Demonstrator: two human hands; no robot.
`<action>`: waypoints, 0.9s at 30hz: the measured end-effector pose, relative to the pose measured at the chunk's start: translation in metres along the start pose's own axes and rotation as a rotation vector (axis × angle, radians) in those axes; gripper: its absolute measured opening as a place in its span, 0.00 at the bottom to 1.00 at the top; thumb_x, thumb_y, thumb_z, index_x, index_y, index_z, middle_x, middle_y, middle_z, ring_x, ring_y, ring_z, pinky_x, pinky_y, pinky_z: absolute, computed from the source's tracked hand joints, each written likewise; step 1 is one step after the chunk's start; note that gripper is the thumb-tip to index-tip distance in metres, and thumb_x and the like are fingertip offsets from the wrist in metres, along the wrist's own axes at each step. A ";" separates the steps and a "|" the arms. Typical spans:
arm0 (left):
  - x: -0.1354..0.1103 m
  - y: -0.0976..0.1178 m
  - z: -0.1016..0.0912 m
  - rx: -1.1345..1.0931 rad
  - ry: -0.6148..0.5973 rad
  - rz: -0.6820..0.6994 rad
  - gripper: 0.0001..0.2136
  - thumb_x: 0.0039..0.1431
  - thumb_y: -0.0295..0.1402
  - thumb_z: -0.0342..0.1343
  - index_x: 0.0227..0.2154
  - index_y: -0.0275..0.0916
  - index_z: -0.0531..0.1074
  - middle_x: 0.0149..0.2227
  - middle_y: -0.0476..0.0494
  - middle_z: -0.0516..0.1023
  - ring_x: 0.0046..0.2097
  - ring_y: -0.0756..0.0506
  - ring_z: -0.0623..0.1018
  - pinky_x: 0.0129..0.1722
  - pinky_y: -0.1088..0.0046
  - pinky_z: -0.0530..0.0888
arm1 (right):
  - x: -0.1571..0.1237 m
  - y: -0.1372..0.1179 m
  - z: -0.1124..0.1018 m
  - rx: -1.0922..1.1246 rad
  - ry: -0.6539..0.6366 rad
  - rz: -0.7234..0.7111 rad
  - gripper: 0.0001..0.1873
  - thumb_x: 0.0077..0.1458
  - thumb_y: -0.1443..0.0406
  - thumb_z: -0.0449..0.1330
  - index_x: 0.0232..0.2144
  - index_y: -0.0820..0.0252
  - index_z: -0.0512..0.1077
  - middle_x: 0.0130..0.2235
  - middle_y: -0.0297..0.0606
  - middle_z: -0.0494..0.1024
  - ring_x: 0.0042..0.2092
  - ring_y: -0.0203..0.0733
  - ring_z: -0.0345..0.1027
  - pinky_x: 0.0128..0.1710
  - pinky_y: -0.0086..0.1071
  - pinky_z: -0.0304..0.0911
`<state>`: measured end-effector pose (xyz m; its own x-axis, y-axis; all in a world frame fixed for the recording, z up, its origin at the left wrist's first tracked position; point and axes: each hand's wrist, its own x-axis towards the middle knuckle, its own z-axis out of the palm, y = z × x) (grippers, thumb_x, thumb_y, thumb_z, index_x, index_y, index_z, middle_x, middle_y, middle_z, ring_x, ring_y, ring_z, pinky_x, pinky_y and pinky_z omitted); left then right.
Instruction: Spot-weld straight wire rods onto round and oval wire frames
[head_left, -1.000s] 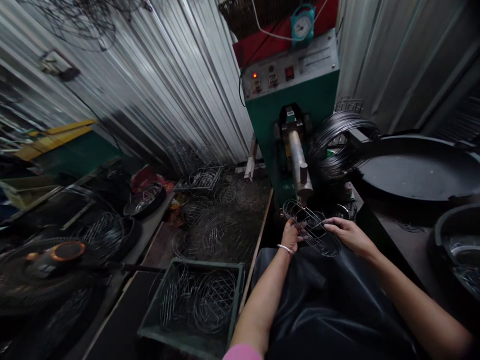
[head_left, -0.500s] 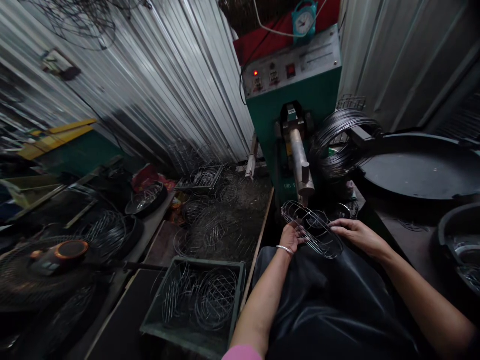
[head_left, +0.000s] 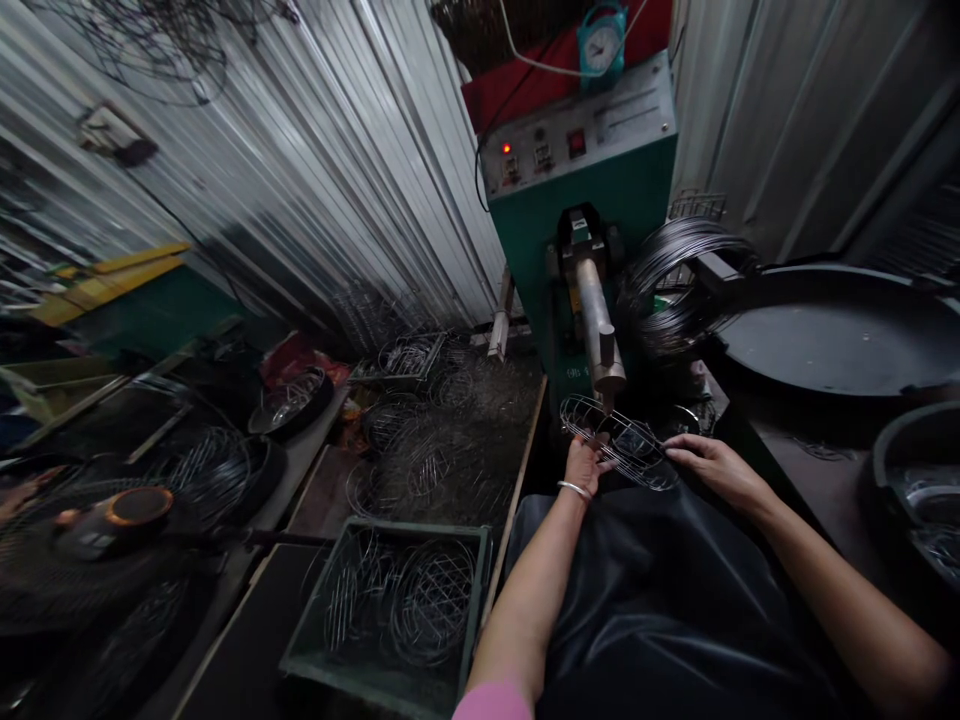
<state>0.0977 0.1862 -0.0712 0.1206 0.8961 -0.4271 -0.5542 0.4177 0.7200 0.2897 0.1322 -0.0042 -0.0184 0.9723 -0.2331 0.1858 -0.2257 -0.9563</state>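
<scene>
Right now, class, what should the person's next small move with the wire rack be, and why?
Perhaps a slight turn of the wire rack, guided by the right hand, since the left hand grips it, the right fingertips are at its edge, and it sits at the tip of the machine's metal arm. Whether they touch is unclear.

1. Wire rack point(head_left: 636, 462) in left hand point(head_left: 589, 465): silvery, kinda stripy bars
2. Machine cabinet point(head_left: 525, 240) beyond that hand: deep green
3. Alarm clock point(head_left: 601, 48) farther out: teal, white dial
4. Apron point(head_left: 675, 590) below: black
</scene>
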 end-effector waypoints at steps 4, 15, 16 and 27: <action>0.003 0.003 0.002 0.023 0.012 0.000 0.23 0.38 0.34 0.64 0.39 0.40 0.64 0.38 0.44 0.74 0.31 0.50 0.72 0.36 0.63 0.73 | 0.005 0.004 0.000 0.011 -0.021 0.006 0.23 0.36 0.46 0.64 0.28 0.58 0.74 0.27 0.34 0.76 0.30 0.40 0.67 0.31 0.32 0.64; -0.026 -0.010 -0.010 0.039 -0.053 -0.003 0.20 0.41 0.43 0.64 0.34 0.37 0.66 0.33 0.45 0.71 0.30 0.50 0.72 0.33 0.68 0.73 | -0.015 -0.006 0.007 -0.047 -0.075 -0.020 0.26 0.39 0.43 0.61 0.30 0.59 0.74 0.29 0.36 0.76 0.32 0.42 0.68 0.33 0.32 0.63; -0.027 -0.010 -0.009 0.032 -0.054 -0.026 0.19 0.42 0.43 0.63 0.33 0.37 0.66 0.32 0.45 0.71 0.29 0.50 0.72 0.32 0.67 0.73 | -0.016 -0.010 0.009 -0.055 -0.073 -0.031 0.27 0.38 0.43 0.61 0.30 0.59 0.74 0.29 0.36 0.76 0.33 0.42 0.68 0.33 0.32 0.63; -0.014 0.002 -0.003 -0.060 0.016 -0.179 0.10 0.55 0.39 0.52 0.30 0.35 0.64 0.26 0.44 0.69 0.26 0.48 0.72 0.31 0.64 0.74 | 0.014 -0.031 0.021 -0.071 -0.042 -0.135 0.24 0.40 0.46 0.61 0.29 0.60 0.75 0.30 0.37 0.77 0.34 0.42 0.68 0.37 0.33 0.64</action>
<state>0.0923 0.1735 -0.0654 0.2090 0.8056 -0.5544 -0.5731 0.5603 0.5980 0.2633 0.1516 0.0188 -0.0887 0.9897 -0.1122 0.2476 -0.0872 -0.9649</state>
